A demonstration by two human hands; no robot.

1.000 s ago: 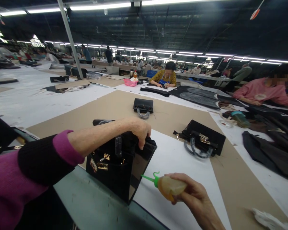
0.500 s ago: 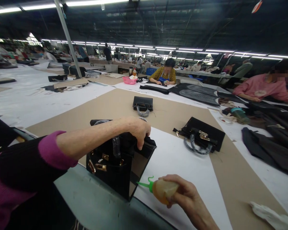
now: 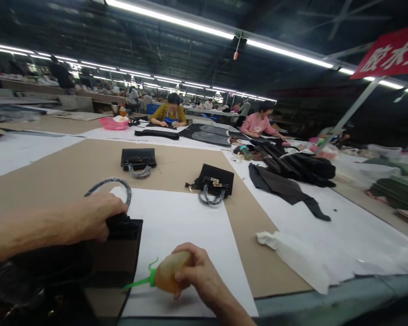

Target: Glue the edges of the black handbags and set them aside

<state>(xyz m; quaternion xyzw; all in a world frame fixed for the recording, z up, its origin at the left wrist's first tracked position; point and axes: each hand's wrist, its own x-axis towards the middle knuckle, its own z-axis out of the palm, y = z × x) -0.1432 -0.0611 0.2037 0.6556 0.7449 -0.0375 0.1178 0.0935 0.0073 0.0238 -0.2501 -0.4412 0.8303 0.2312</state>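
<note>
In the head view, my left hand (image 3: 104, 215) is closed on the top edge of a black handbag (image 3: 119, 253), whose side panel faces right. One plastic-wrapped handle (image 3: 114, 182) arches up behind that hand. The bag's lower left is dark and blurred. My right hand (image 3: 193, 271) wraps round a squeeze bottle (image 3: 170, 271) of amber liquid with a green nozzle. The nozzle tip points left, at the lower right edge of the bag's side; whether it touches I cannot tell.
Two more black handbags lie beyond, one at the back (image 3: 138, 158) and one to the right (image 3: 217, 179). A crumpled white cloth (image 3: 292, 253) lies at right. Black material (image 3: 292, 163) is heaped further off. A pink basket (image 3: 114, 123) stands far left. Two co-workers sit across the table.
My view has swung to the right, so everything appears shifted left. The handbag has turned, showing more of its side panel. Both hands keep their hold.
</note>
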